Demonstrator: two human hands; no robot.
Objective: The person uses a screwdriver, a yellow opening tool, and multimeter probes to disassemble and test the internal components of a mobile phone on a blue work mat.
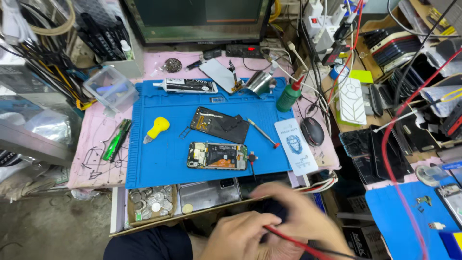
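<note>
left hand (240, 238) pinching red probe (293, 242) | right hand (301, 212) grip unclear | opened phone (217, 155) beyond

Viewpoint: a single head-worn camera, above the near edge of the bench.
Facing: steeply down and forward, toward the far monitor (197, 19).
Nearness: the hands sit close and blurred at the near edge; the blue mat (163, 159) lies mid-distance, centre-left.
Coverage: floor at left, cluttered shelves at right.
Shared views: only one.
</note>
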